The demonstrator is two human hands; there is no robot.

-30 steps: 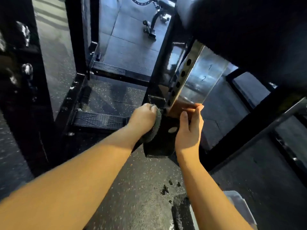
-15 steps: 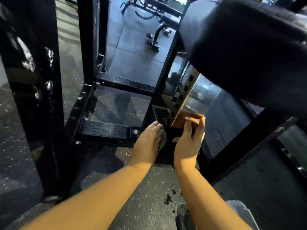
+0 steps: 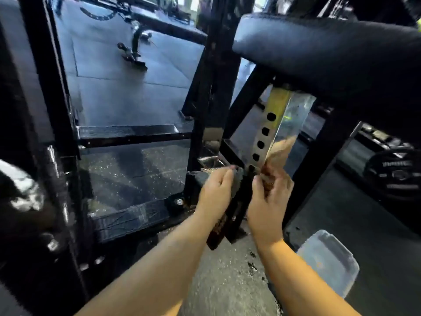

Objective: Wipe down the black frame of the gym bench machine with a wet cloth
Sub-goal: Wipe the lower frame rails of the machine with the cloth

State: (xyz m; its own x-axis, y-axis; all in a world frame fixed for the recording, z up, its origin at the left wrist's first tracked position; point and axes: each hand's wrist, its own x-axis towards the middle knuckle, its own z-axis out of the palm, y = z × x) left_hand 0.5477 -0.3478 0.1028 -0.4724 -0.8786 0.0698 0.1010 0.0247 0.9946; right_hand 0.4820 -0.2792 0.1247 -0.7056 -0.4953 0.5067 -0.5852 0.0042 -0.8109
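Black frame post gets wiped: left hand presses the cloth, right hand grips it; fingers risk snagging the chrome upright

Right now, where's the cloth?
Head view, centre: the dark cloth is under the left hand, pressed against the left face of the black frame post, just below the chrome holed bar.
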